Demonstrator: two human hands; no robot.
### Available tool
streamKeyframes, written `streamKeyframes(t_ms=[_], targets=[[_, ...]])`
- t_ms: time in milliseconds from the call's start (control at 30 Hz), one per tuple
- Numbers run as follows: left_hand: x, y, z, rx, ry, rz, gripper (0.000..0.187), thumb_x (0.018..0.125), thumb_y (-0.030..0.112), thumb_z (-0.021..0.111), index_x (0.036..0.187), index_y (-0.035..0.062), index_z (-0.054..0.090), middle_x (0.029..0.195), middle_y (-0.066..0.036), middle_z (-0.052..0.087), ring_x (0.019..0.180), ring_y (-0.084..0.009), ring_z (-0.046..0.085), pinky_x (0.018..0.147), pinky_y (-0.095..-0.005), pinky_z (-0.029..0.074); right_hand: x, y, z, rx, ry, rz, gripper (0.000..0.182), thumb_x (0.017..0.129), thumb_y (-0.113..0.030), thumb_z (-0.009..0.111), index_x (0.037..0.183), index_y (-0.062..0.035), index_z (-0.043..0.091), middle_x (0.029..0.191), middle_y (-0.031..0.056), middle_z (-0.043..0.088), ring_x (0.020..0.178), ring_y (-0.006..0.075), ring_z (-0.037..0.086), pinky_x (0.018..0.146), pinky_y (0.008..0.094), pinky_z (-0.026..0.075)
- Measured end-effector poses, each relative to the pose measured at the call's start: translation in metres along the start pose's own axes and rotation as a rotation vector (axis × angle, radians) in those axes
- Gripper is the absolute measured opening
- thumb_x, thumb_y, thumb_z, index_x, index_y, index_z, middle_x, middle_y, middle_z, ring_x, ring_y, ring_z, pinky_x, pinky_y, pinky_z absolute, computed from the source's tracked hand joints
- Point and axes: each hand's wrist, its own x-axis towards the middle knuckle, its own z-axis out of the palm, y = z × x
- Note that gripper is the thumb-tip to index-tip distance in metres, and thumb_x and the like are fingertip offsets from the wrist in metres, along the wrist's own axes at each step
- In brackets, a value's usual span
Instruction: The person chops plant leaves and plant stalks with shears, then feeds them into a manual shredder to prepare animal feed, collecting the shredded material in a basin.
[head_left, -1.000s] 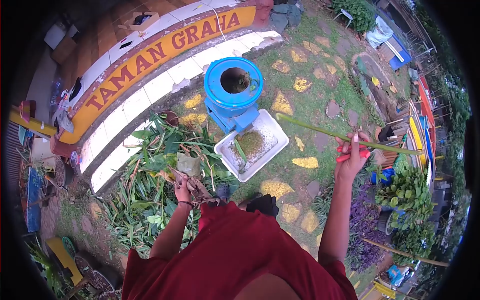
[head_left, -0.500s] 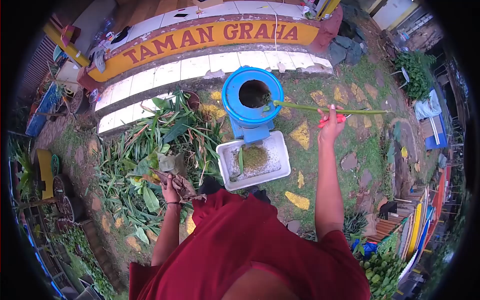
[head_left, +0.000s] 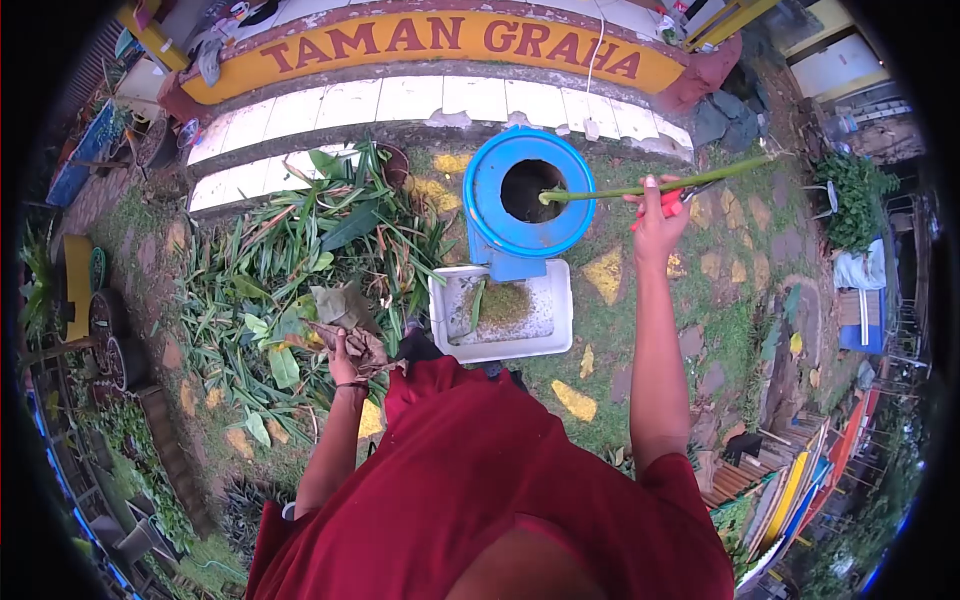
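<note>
My right hand (head_left: 658, 222) is closed around a long green stalk (head_left: 720, 173) and a red-handled cutting tool, probably pruning shears (head_left: 672, 203). The stalk's left end lies over the round opening of a blue shredder-like machine (head_left: 480, 190). Below my left side, my left hand (head_left: 345, 368) grips dry brown leaves (head_left: 365, 347) beside a heap of cut green leaves (head_left: 290, 260). Under the machine's spout sits a white tray (head_left: 562, 310) holding shredded green bits (head_left: 497, 303) and a leaf strip.
Tiled steps (head_left: 410, 100) run behind the machine, below a yellow wall with red lettering (head_left: 450, 42). Grass with yellow-painted stones (head_left: 604, 275) lies to the right. Planks (head_left: 752, 470) and a shrub (head_left: 850, 200) stand farther right.
The stalk has tilted up at its right end, and its left end now reaches over the machine's opening. My left hand still holds the dry leaves. The camera view has shifted slightly.
</note>
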Motion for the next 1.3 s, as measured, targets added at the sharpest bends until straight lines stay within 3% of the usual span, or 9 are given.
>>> streamKeyframes(t_ms=[233,500,600,867,1000,1067,1100,1200,1300], targets=[[0.046,0.060,0.086,0.192,-0.094,0.034,0.064,0.086,0.031,0.077,0.132,-0.0048,0.049,0.120,-0.012,0.062,0.102,-0.0201,0.063,0.089,-0.0342,0.050,0.022,0.077,0.083,-0.544,-0.311,-0.087,0.021,0.090,-0.011,0.069,0.100,-0.0045,0.052,0.075,0.0042,0.055,0.065,0.0137,0.054,0.063,0.0309,0.046],[0.088,0.097,0.062,0.337,-0.100,0.064,0.059,0.088,0.028,0.076,0.130,-0.0054,0.051,0.111,-0.009,0.065,0.092,-0.0154,0.064,0.081,-0.0274,0.051,0.005,0.230,0.055,-0.872,-0.504,0.195,0.021,0.091,-0.014,0.067,0.099,-0.0039,0.051,0.074,0.0066,0.058,0.071,0.0145,0.061,0.065,0.0329,0.050],[0.098,0.106,0.050,0.390,-0.100,0.007,0.061,0.089,0.030,0.075,0.130,-0.0070,0.051,0.115,-0.011,0.064,0.096,-0.0171,0.063,0.087,-0.0286,0.049,0.018,0.190,0.082,-0.582,-0.262,0.340,0.019,0.093,-0.014,0.066,0.101,-0.0035,0.053,0.078,0.0053,0.061,0.075,0.0124,0.063,0.063,0.0302,0.053],[0.141,0.112,0.078,0.491,-0.192,0.017,0.056,0.089,0.032,0.073,0.126,-0.0058,0.054,0.116,-0.012,0.063,0.099,-0.0179,0.062,0.088,-0.0309,0.049,0.049,0.101,0.129,-0.633,-0.336,0.181,0.021,0.093,-0.017,0.068,0.104,-0.0048,0.054,0.078,0.0041,0.064,0.064,0.0116,0.062,0.060,0.0296,0.052],[0.134,0.115,0.102,0.454,-0.215,0.006,0.039,0.089,0.025,0.075,0.115,0.0004,0.060,0.101,-0.004,0.066,0.082,-0.0119,0.062,0.071,-0.0261,0.048,0.004,0.188,0.117,-0.521,-0.406,0.251,0.018,0.093,-0.015,0.064,0.102,-0.0049,0.052,0.076,0.0099,0.063,0.062,0.0226,0.064,0.062,0.0378,0.051],[0.117,0.122,0.120,0.469,-0.228,0.044,0.036,0.089,0.024,0.076,0.113,0.0017,0.061,0.098,-0.003,0.066,0.080,-0.0110,0.061,0.069,-0.0253,0.048,-0.018,0.222,0.094,-0.686,-0.655,0.188,0.016,0.091,-0.009,0.062,0.101,-0.0044,0.051,0.076,0.0142,0.062,0.069,0.0324,0.065,0.067,0.0414,0.051],[0.112,0.124,0.120,0.484,-0.235,0.075,0.033,0.088,0.022,0.076,0.111,0.0030,0.061,0.096,-0.002,0.066,0.078,-0.0100,0.060,0.066,-0.0245,0.047,-0.020,0.225,0.086,-0.830,-0.775,0.347,0.015,0.089,-0.006,0.060,0.099,-0.0045,0.050,0.079,0.0162,0.063,0.074,0.0369,0.065,0.071,0.0430,0.050],[0.109,0.121,0.110,0.493,-0.206,0.058,0.033,0.088,0.022,0.077,0.111,0.0042,0.061,0.097,-0.002,0.066,0.078,-0.0104,0.060,0.067,-0.0249,0.047,-0.012,0.235,0.072,-0.680,-0.460,0.290,0.016,0.089,-0.008,0.062,0.099,-0.0044,0.050,0.081,0.0157,0.064,0.075,0.0347,0.066,0.071,0.0433,0.050],[0.102,0.114,0.111,0.500,-0.179,0.048,0.032,0.089,0.023,0.076,0.110,0.0044,0.061,0.097,-0.002,0.066,0.079,-0.0107,0.061,0.069,-0.0259,0.048,0.032,0.177,0.086,-0.426,-0.347,0.380,0.016,0.093,-0.012,0.064,0.096,-0.0019,0.052,0.088,0.0082,0.064,0.077,0.0141,0.066,0.066,0.0310,0.060]])
